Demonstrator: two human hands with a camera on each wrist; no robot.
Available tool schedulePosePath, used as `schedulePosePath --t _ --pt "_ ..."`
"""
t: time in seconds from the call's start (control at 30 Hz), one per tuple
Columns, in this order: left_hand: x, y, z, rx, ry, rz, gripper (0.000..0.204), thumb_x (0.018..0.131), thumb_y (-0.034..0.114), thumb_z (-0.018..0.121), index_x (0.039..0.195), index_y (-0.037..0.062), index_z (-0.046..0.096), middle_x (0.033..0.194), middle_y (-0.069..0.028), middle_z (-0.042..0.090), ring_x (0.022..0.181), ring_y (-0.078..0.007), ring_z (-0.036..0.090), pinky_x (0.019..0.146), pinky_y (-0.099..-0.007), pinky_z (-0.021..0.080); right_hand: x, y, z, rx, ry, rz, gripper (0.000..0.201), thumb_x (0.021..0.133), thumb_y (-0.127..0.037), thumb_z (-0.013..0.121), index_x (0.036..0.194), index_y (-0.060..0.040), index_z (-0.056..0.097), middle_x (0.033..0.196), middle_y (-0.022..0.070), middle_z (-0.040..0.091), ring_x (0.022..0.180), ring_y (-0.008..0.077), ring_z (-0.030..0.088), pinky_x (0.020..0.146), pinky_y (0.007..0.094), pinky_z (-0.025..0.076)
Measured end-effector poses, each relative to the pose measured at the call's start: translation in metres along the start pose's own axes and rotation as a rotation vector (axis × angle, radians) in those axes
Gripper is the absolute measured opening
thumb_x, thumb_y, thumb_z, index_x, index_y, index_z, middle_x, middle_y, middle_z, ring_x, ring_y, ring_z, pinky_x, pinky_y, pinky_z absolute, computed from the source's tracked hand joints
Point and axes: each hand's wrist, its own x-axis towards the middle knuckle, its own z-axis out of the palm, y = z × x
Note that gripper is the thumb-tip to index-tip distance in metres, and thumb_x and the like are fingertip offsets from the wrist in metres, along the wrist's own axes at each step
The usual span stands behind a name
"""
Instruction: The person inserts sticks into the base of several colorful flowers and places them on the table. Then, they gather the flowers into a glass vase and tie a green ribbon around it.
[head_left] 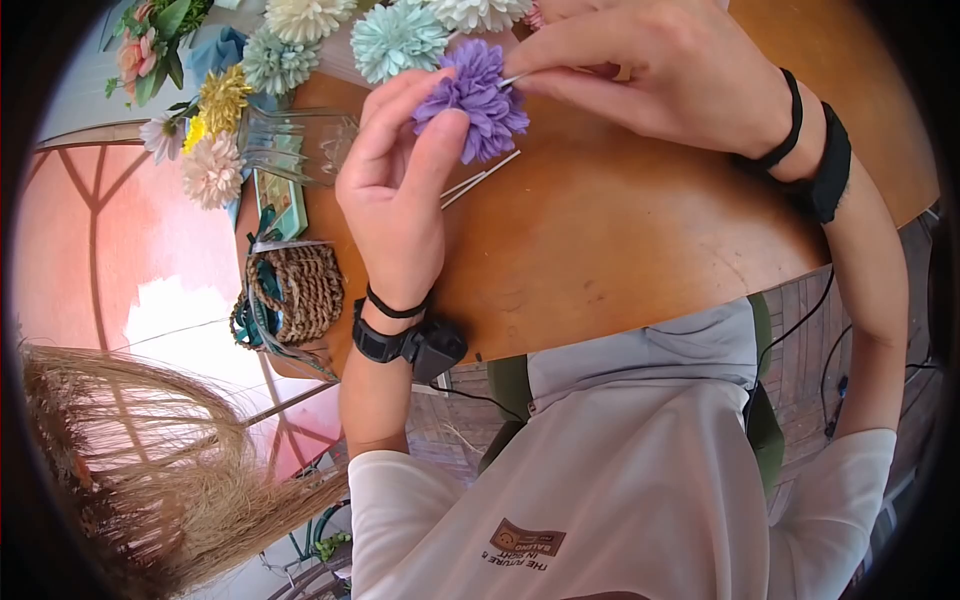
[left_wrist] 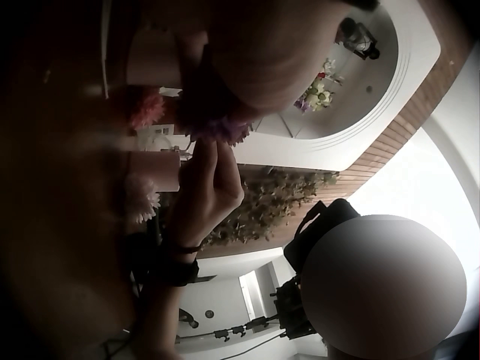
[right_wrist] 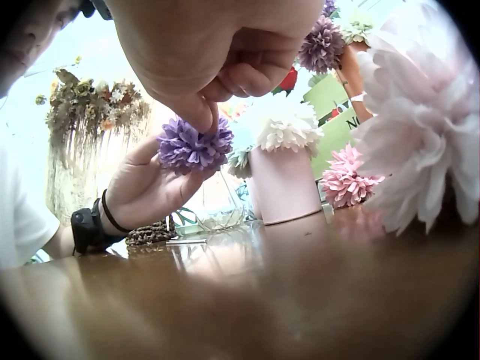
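My left hand [head_left: 400, 195] holds a purple artificial flower head [head_left: 476, 108] between thumb and fingers, above the wooden table [head_left: 620, 225]. With thumb and fingertips, my right hand [head_left: 665, 75] pinches a thin white stick [head_left: 510, 80] at the flower's right side. The stick's inner end is hidden among the petals. Seen in the right wrist view, the purple flower [right_wrist: 195, 145] sits between both hands. Below it, several thin white sticks [head_left: 482, 180] lie on the table near the left hand.
White and pale blue flower heads [head_left: 400, 42] stand along the far side. A woven basket [head_left: 305, 292] sits at the table's left edge, near clear forked plastic pieces [head_left: 275, 140]. In the right wrist view, a pink cylinder [right_wrist: 281, 184] and a pink flower [right_wrist: 346, 176] stand behind.
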Motion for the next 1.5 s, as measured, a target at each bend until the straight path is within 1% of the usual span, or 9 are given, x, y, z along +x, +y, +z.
schedulePosePath --t 0.47,0.57,0.77,0.9,1.0,1.2,1.23,1.4,1.5 --pt "0.004 -0.001 -0.001 -0.064 0.18 0.05 0.031 0.107 0.013 0.052 0.131 -0.0056 0.057 0.126 -0.0133 0.065 0.115 -0.022 0.063 0.101 -0.0369 0.05 0.0 0.002 0.005 0.154 0.141 0.083 0.007 0.089 -0.01 0.074 0.091 -0.0037 0.074 0.076 0.0083 0.066 0.062 0.0206 0.063 0.054 0.0316 0.048" --pt "0.008 0.015 0.013 -0.375 0.26 -0.005 0.035 0.106 0.009 0.052 0.138 -0.0064 0.052 0.127 -0.0135 0.063 0.109 -0.0197 0.063 0.097 -0.0345 0.051 0.003 -0.005 0.0 0.289 0.137 0.188 0.009 0.092 -0.011 0.072 0.091 -0.0024 0.074 0.078 0.0078 0.069 0.063 0.0159 0.063 0.055 0.0293 0.047" --pt "0.0 0.006 0.006 -0.171 -0.009 -0.124 0.035 0.106 0.009 0.054 0.137 -0.0061 0.055 0.11 -0.0097 0.066 0.09 -0.0173 0.065 0.078 -0.0317 0.054 0.008 -0.022 0.005 0.468 -0.043 0.533 0.025 0.105 -0.019 0.056 0.097 0.0003 0.069 0.081 -0.0001 0.07 0.073 0.0062 0.061 0.067 0.0238 0.049" --pt "-0.006 0.01 0.018 -0.119 -0.058 -0.162 0.031 0.105 0.01 0.056 0.131 -0.0059 0.061 0.102 -0.0076 0.067 0.078 -0.0126 0.06 0.069 -0.0255 0.049 -0.004 -0.025 0.039 0.672 0.004 0.405 0.037 0.104 -0.026 0.049 0.087 -0.003 0.072 0.077 0.0081 0.071 0.072 0.0282 0.069 0.075 0.0369 0.055" --pt "-0.007 0.007 0.014 -0.085 -0.021 -0.169 0.026 0.104 0.011 0.059 0.122 -0.0067 0.066 0.093 -0.0071 0.066 0.076 -0.0114 0.06 0.065 -0.0231 0.046 0.002 -0.032 0.013 0.643 -0.269 0.516 0.034 0.102 -0.024 0.05 0.089 -0.0031 0.073 0.079 0.0084 0.072 0.074 0.0278 0.071 0.074 0.0374 0.056" --pt "-0.009 0.016 0.01 -0.011 -0.059 -0.128 0.02 0.101 0.019 0.065 0.111 0.0027 0.058 0.106 -0.0047 0.058 0.079 -0.0086 0.053 0.064 -0.023 0.041 -0.005 -0.025 0.018 0.498 -0.189 0.439 0.028 0.096 -0.03 0.068 0.101 -0.0022 0.071 0.071 0.0075 0.07 0.063 0.0217 0.069 0.066 0.0318 0.056" --pt "-0.009 0.014 0.007 -0.01 -0.053 -0.139 0.018 0.098 0.014 0.067 0.108 0.0012 0.061 0.104 -0.0055 0.061 0.078 -0.0102 0.056 0.064 -0.0237 0.044 0.001 -0.024 0.013 0.497 -0.273 0.496 0.041 0.088 -0.034 0.079 0.112 -0.0027 0.068 0.085 0.0091 0.073 0.075 0.0212 0.071 0.069 0.0316 0.056" --pt "-0.017 0.004 0.003 0.022 0.087 -0.226 0.019 0.087 0.003 0.071 0.105 -0.0013 0.068 0.102 -0.0058 0.069 0.084 -0.0149 0.065 0.076 -0.0287 0.053 0.004 -0.022 0.016 0.562 -0.026 0.425 0.075 0.077 -0.045 0.084 0.131 -0.0008 0.056 0.107 0.0188 0.069 0.099 0.0323 0.068 0.082 0.038 0.056" --pt "-0.018 0.008 0.001 0.123 -0.091 -0.314 0.029 0.084 0.011 0.081 0.107 -0.0027 0.07 0.105 -0.0043 0.072 0.093 -0.013 0.066 0.084 -0.0293 0.053 0.003 -0.021 0.021 0.527 0.034 0.327 0.073 0.076 -0.04 0.086 0.13 -0.0013 0.057 0.11 0.0177 0.069 0.099 0.0321 0.068 0.082 0.0391 0.055"
